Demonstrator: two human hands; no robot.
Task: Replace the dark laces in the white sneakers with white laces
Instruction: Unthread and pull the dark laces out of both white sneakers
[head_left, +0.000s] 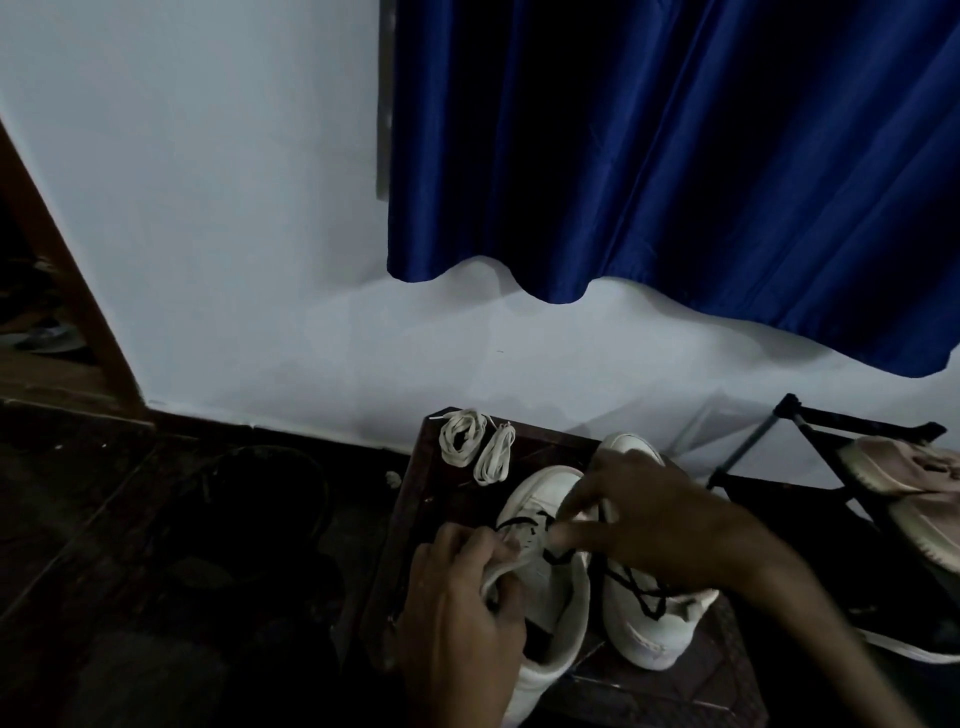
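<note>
Glossy satin curtain (675, 156), wooden table (415, 499)

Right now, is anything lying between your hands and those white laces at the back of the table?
Nothing visible does. The white laces lie coiled at the far corner; only bare table separates them from the sneaker that the left hand holds, with the right hand at its dark lace.

Dim light is falling on a pale wall (208, 208). A deep blue curtain (675, 156) is hanging over its upper right. A brown door frame (67, 291) is bordering it at left, above a dark floor (104, 571). A dark wooden table (431, 499) is standing against the wall, with a black rack (753, 452) near its right.
</note>
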